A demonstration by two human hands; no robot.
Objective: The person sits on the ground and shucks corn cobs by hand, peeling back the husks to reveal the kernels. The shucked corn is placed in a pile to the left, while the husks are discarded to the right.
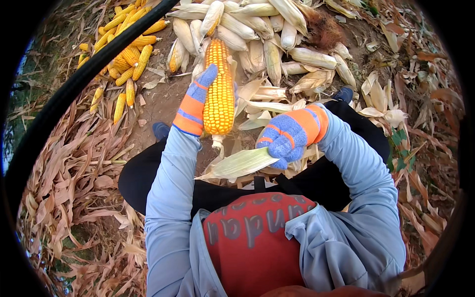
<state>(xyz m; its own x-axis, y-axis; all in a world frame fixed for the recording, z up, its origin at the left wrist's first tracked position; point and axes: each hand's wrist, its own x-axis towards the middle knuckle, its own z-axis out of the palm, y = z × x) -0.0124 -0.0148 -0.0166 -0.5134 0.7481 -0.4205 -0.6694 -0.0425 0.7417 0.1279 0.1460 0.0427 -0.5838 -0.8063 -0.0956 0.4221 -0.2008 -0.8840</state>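
Note:
My left hand [194, 105], in a blue and orange knit glove, grips an ear of corn [219, 94] from its left side, thumb along the kernels. The ear stands lengthwise, its yellow kernels bare and its pale stalk end toward me. Husk leaves and some of my left fingers are partly hidden behind it. To the right, my right hand [292, 133], gloved alike, is closed on a pale green husk leaf [242, 163] that points left, below the ear's stalk end. The leaf is apart from the ear.
A heap of unhusked ears [257, 24] lies ahead. Husked yellow ears [129, 54] are piled at the far left, a few strewn nearer. Dry husks [84, 183] cover the ground on both sides. A dark curved bar [94, 62] crosses the upper left.

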